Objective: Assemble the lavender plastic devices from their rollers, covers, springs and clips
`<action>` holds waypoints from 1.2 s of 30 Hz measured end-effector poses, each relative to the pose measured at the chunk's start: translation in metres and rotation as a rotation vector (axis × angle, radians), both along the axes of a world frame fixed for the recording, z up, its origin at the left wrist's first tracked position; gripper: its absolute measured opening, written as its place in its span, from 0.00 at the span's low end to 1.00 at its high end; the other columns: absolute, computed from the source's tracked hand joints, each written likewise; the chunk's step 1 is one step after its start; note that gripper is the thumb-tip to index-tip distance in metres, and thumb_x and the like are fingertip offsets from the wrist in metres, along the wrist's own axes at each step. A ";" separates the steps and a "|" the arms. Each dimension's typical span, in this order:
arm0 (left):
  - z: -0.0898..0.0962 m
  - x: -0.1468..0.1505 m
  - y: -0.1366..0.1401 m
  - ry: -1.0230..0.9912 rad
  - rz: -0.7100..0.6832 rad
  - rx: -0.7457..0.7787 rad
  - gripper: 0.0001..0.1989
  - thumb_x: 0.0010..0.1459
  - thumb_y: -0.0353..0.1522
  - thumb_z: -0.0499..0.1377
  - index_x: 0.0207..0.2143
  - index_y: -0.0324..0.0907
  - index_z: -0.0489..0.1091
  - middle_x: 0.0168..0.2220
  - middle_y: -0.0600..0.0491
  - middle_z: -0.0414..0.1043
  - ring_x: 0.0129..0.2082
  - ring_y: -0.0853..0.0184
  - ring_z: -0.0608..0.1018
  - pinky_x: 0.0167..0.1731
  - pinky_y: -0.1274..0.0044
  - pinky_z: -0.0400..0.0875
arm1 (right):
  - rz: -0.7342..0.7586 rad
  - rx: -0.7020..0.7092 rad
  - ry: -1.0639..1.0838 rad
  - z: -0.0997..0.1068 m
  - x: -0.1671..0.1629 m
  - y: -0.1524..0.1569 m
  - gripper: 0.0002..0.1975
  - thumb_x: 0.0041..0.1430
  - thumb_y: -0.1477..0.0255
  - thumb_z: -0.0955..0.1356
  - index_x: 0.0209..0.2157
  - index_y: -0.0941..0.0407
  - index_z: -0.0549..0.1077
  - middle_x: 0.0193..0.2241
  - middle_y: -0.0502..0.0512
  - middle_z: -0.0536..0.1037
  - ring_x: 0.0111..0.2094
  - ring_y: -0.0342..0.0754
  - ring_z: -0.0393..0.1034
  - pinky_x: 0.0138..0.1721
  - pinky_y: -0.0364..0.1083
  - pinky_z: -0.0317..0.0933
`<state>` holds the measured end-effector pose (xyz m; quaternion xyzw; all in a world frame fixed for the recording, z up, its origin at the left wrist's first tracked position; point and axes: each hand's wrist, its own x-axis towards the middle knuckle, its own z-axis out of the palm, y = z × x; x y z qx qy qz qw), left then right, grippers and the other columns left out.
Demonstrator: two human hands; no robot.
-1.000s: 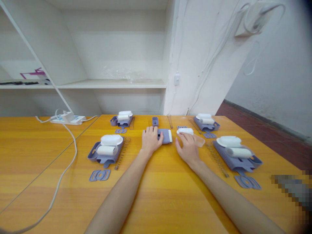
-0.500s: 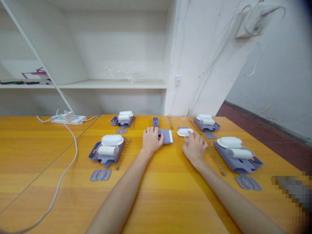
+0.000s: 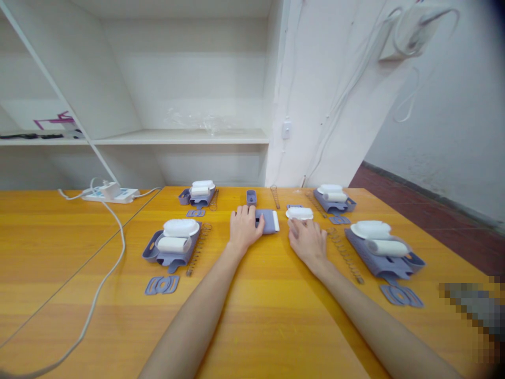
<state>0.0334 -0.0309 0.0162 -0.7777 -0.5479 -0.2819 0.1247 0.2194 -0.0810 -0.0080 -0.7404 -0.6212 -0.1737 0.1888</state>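
Note:
My left hand point(image 3: 245, 227) is wrapped over the left part of a purple-grey plastic case point(image 3: 268, 221), which lies on the table with a white piece point(image 3: 276, 220) at its right end. Just right of the case, my right hand point(image 3: 308, 240) rests low over the table with its fingers bent and close together. Its fingertips are at the near edge of a white oval part point(image 3: 300, 213); whether they hold anything is hidden. Behind lie a small purple-grey cup point(image 3: 251, 198), a coil spring point(image 3: 275, 197) and a flat purple-grey piece point(image 3: 294, 207).
Similar sets stand on both sides: purple-grey cases with white oval parts point(image 3: 180, 228) and white rolls point(image 3: 389, 248). Springs point(image 3: 345, 255) and flat cut-out pieces point(image 3: 161, 285) lie near them. A power strip point(image 3: 111, 193) with a cable is at the back left, before white shelves point(image 3: 181, 138).
My right hand has shifted slightly left and toward me, off the top of the white oval part, and its fingers have drawn together. My left hand stays on the case.

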 end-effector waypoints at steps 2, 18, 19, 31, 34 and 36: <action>0.000 0.000 0.000 -0.002 0.002 -0.001 0.16 0.60 0.41 0.46 0.42 0.41 0.65 0.39 0.45 0.67 0.42 0.58 0.67 0.41 0.68 0.59 | 0.007 0.026 0.016 0.000 0.000 0.000 0.18 0.56 0.66 0.63 0.49 0.55 0.67 0.37 0.64 0.72 0.40 0.59 0.66 0.38 0.54 0.57; 0.000 0.000 0.000 0.003 0.010 -0.009 0.16 0.60 0.41 0.47 0.43 0.41 0.65 0.39 0.45 0.68 0.43 0.58 0.67 0.41 0.68 0.59 | 0.241 0.351 0.457 -0.003 0.011 0.013 0.18 0.52 0.66 0.66 0.44 0.58 0.68 0.40 0.60 0.70 0.42 0.53 0.66 0.47 0.53 0.61; 0.000 0.000 -0.001 0.004 0.010 -0.011 0.16 0.60 0.41 0.47 0.43 0.42 0.65 0.39 0.45 0.68 0.43 0.58 0.67 0.41 0.68 0.59 | 0.228 0.347 0.454 -0.002 0.010 0.012 0.19 0.51 0.66 0.66 0.45 0.57 0.69 0.39 0.59 0.69 0.41 0.53 0.66 0.47 0.52 0.61; 0.000 0.000 0.000 0.004 0.002 0.003 0.17 0.60 0.42 0.46 0.43 0.41 0.65 0.39 0.45 0.67 0.42 0.58 0.67 0.41 0.68 0.59 | 0.289 0.272 0.476 -0.005 0.004 0.011 0.17 0.54 0.65 0.64 0.44 0.58 0.63 0.40 0.63 0.72 0.42 0.56 0.68 0.43 0.52 0.63; 0.000 0.000 0.000 0.004 0.005 0.002 0.16 0.60 0.41 0.46 0.43 0.41 0.65 0.39 0.45 0.67 0.42 0.58 0.67 0.41 0.68 0.59 | 0.254 0.228 0.484 -0.004 0.002 0.008 0.21 0.53 0.63 0.65 0.47 0.57 0.61 0.38 0.61 0.74 0.38 0.55 0.71 0.38 0.50 0.64; 0.000 0.000 0.000 0.003 0.009 -0.005 0.16 0.60 0.41 0.46 0.43 0.42 0.65 0.39 0.45 0.67 0.42 0.58 0.67 0.41 0.68 0.59 | 0.204 0.213 0.483 -0.003 0.000 0.006 0.26 0.51 0.62 0.65 0.50 0.58 0.58 0.37 0.61 0.74 0.35 0.54 0.71 0.34 0.48 0.64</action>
